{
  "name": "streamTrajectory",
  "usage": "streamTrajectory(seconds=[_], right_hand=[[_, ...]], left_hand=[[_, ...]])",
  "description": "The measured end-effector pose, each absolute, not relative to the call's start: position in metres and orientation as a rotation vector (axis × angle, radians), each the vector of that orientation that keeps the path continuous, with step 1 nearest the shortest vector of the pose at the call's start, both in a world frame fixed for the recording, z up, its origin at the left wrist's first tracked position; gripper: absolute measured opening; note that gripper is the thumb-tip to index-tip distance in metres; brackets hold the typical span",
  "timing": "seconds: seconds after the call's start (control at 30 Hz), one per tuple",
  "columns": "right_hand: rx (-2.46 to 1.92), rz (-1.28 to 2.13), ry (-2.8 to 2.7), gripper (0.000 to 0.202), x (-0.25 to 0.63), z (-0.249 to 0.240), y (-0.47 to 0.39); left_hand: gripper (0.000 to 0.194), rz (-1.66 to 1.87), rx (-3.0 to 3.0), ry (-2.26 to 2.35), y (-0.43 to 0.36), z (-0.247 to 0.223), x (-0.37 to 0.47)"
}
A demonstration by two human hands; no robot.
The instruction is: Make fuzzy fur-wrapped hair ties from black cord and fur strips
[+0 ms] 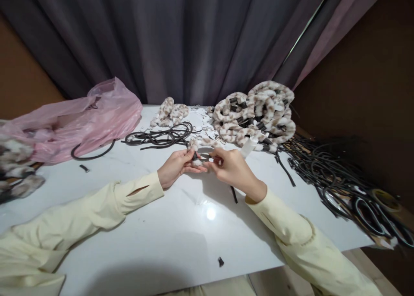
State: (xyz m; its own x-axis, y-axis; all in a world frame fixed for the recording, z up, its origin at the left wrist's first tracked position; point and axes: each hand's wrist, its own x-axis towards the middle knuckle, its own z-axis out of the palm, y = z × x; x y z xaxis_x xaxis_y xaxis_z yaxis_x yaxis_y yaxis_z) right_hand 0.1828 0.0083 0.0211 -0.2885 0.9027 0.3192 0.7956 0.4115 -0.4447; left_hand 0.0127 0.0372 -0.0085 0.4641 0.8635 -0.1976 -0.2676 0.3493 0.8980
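My left hand (177, 165) is closed on a furry, white-and-brown spotted loop (193, 145), near a dark section of it. My right hand (231, 164) grips small scissors (205, 157), whose two blades are apart and reach to the dark section. Both hands are close together above the white table, and my fingers partly cover the loop and the scissors' handles. Just beyond my right hand a translucent white bottle (249, 146) leans against the furry pile. A short black strip (233, 194) lies under my right wrist.
Furry spotted rings (236, 130) are heaped at the back right. Black cords (158, 136) lie coiled in the middle, with more cords (323, 175) along the right edge. A pink plastic bag (106, 114) is at the left. Small black scraps (221, 261) dot the white table (155, 248).
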Motion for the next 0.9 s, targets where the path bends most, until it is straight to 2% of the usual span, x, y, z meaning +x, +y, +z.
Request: streamTrajectory(seconds=[0.3, 0.7, 0.9], right_hand=[[-1.425, 0.378, -2.096, 0.013, 0.187, 0.024, 0.008], [-1.53, 0.274, -2.141, 0.004, 0.172, 0.015, 0.007], [-1.533, 0.257, -2.106, 0.006, 0.173, 0.015, 0.008]], left_hand=[[0.02, 0.813, 0.959, 0.761, 0.037, -0.009, 0.01], [0.012, 0.897, 0.935, 0.789, 0.034, -0.011, 0.015], [0.013, 0.905, 0.884, 0.768, 0.036, -0.009, 0.013]])
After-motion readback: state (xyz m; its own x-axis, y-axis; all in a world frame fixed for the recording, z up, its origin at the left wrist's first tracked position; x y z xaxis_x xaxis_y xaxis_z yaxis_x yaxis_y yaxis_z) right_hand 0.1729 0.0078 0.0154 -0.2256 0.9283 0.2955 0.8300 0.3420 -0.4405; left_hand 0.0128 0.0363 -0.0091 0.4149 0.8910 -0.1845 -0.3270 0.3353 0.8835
